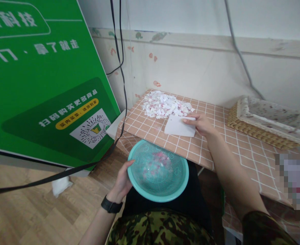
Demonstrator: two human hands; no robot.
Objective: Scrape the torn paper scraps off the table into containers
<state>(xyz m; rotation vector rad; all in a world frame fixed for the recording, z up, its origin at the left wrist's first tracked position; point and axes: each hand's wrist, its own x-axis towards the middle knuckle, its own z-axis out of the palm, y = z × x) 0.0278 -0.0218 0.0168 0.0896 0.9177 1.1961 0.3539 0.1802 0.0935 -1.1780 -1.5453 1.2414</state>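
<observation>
A turquoise mesh basket rests over my lap, just below the table edge. My left hand grips its left rim, thumb on top and fingers underneath. Inside lie some white and pinkish paper scraps. My right hand pinches a flat white plastic scraper by its right end, thumb on top. The scraper lies close over the table, at the near side of a heap of shredded paper bits. Whether its lower edge touches the tabletop, I cannot tell.
The table wears a brown checked cloth. A lined wicker basket stands at its right rear, against the wall. At left rises a green printed panel, with a black strap hanging before it. Something white lies on the wooden floor.
</observation>
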